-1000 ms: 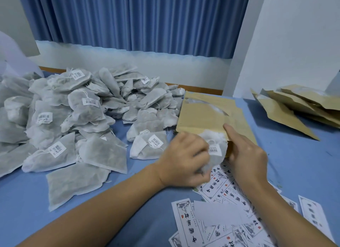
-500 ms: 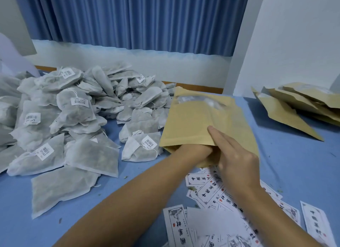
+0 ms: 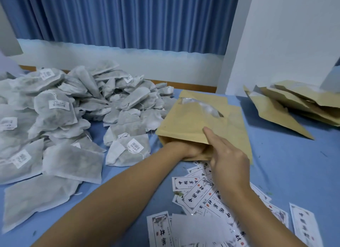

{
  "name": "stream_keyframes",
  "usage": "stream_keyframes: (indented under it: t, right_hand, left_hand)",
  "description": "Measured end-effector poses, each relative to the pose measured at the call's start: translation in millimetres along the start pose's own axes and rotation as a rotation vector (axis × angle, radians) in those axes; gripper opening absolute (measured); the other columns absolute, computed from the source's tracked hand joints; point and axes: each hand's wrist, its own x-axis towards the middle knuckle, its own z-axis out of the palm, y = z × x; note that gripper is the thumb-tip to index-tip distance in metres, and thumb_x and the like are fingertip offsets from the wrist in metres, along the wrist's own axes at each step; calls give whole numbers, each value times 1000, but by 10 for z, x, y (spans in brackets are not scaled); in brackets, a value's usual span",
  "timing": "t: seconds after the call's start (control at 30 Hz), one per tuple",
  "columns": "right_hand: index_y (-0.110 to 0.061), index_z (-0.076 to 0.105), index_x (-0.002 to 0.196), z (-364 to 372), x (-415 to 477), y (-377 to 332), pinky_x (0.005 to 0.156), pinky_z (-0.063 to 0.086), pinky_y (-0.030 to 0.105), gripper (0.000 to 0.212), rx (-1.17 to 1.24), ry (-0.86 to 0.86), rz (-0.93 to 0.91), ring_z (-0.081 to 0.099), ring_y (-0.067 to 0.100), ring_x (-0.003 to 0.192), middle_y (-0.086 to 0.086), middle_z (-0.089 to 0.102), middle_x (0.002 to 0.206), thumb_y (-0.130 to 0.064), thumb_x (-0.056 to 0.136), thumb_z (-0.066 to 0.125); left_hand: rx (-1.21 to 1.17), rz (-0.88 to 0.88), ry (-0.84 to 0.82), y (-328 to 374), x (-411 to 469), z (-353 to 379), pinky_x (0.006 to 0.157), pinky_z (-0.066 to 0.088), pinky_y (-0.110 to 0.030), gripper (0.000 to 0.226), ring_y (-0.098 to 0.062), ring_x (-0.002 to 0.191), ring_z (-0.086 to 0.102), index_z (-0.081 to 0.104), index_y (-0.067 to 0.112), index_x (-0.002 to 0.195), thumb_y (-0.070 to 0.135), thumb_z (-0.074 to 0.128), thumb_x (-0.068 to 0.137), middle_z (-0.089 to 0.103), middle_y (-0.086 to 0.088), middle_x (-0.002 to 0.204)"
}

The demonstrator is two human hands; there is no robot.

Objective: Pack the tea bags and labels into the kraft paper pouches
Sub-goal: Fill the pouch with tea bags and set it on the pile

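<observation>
Brown paper pouch [image 3: 193, 125] with clear window: centre, mouth open at near end. Grey tea bags [image 3: 55, 118]: heaped left. Printed labels [image 3: 198, 195]: scattered, nearest. Further pouches [image 3: 276, 108]: stacked right.

A plain room set up for packing by hand.

A pleated blue curtain [image 3: 128, 20] and a bare white wall [image 3: 285, 35] stand behind a blue-covered tabletop [image 3: 285, 164]. Stock lies on it in bulk: a big loose heap of tea bags [image 3: 73, 108] at the left, stacked brown paper pouches [image 3: 294, 103] at the far right, and printed labels [image 3: 202, 197] scattered near the front.
</observation>
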Motion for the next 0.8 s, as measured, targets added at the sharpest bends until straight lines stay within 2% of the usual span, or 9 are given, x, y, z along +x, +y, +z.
stream_keyframes:
  t: [0.1, 0.23, 0.3, 0.37, 0.47, 0.53, 0.6, 0.7, 0.8]
  right_hand:
    - [-24, 62, 138, -38, -4, -31, 64, 56, 42, 82, 16, -29, 8, 63, 27, 73, 1, 72, 113, 20, 70, 54]
    - [-22, 62, 137, -90, -39, -103, 62, 56, 40, 87, -11, -67, 0, 61, 26, 67, 4, 72, 110, 21, 62, 61]
    - [-22, 62, 137, -94, -51, -128, 61, 57, 42, 88, -23, -62, 7, 61, 28, 65, 4, 73, 109, 23, 62, 58]
    - [-23, 62, 138, -94, -53, -139, 61, 57, 43, 87, -46, -47, 4, 62, 30, 67, 2, 72, 115, 24, 65, 56]
    - [-26, 61, 139, -98, -41, -131, 63, 56, 39, 89, -96, -34, 6, 61, 29, 69, 2, 72, 118, 22, 64, 57]
    - [-27, 61, 139, -99, -39, -126, 61, 50, 32, 88, -136, -28, 12, 56, 25, 68, 2, 73, 115, 21, 65, 58]
    - [-27, 61, 138, -95, -39, -123, 60, 42, 27, 87, -156, -18, 15, 49, 19, 65, 2, 73, 109, 22, 66, 59]
    - [-26, 61, 138, -100, -39, -127, 60, 40, 27, 85, -163, -8, 14, 48, 19, 62, 2, 74, 106, 22, 68, 59]
    - [-26, 61, 138, -118, -38, -145, 61, 45, 29, 82, -148, -15, 21, 52, 22, 64, 2, 74, 110, 21, 72, 57]
  left_hand:
    - [104, 172, 125, -26, -311, 64, 103, 37, -40, 28, -27, 114, 52, 52, 25, 108, 41, 30, 100, 60, -7, 121]
    - [191, 105, -50, -64, -885, 126, 120, 15, -46, 68, -22, 148, 18, 14, 27, 154, 63, 6, 97, 25, -3, 160]
    - [156, 184, 8, -63, -1164, 94, 113, 30, -43, 59, -22, 136, 38, 36, 19, 144, 56, 14, 103, 45, -4, 145]
    - [94, 272, 196, -37, -1387, -20, 79, 48, -40, 40, -20, 87, 58, 57, 18, 94, 44, 30, 106, 61, 2, 92]
    - [198, 273, 663, -29, -1523, -238, 61, 41, -32, 37, -20, 53, 43, 48, 19, 61, 28, 52, 97, 46, 6, 57]
    - [344, 76, 819, -63, -1482, -347, 86, 43, -42, 23, -20, 66, 53, 59, 20, 69, 27, 52, 90, 58, 5, 71]
    - [417, -269, 623, -142, -1463, -402, 106, 28, -56, 21, -23, 101, 55, 63, 23, 97, 33, 48, 86, 59, 3, 107]
    - [254, -511, 298, -371, -1452, -369, 106, 32, -56, 39, -28, 126, 39, 44, 22, 121, 29, 54, 84, 42, -2, 132]
    - [-45, -391, 411, -469, -1440, -384, 95, 45, -42, 40, -31, 120, 45, 45, 14, 122, 3, 51, 84, 45, -8, 129]
